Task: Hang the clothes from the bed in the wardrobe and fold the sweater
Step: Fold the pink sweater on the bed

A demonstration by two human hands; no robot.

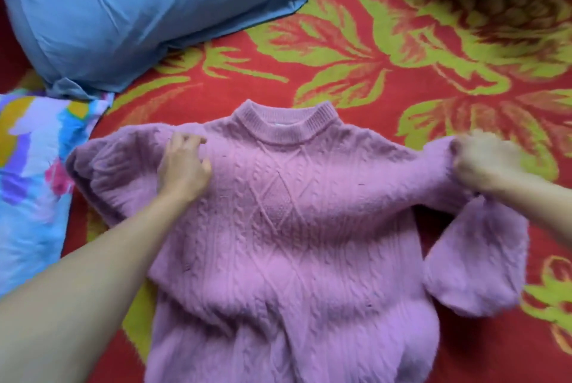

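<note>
The left hand [185,166] rests, fingers loosely bent, on one shoulder of the pink cable-knit sweater [294,228]. At 3 o'clock the blurred right hand [483,163] grips its other sleeve. The sweater lies front-up, centre to 6 o'clock, on the red flower-patterned blanket [402,57]. A blue fabric pillow [139,11] sits at 10 o'clock.

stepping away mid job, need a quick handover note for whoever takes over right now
Left hand: rests on one shoulder of the pink sweater, fingers bent; whether it pinches the knit cannot be told.
Right hand: blurred, grips the other sleeve near the shoulder; the sleeve's lower part bends down beside the body.
Sweater lies front up on the red floral blanket, below the blue pillow.
Done: sweater spread out.
Left: fold sleeves and body. No other clothes or wardrobe in view.
</note>
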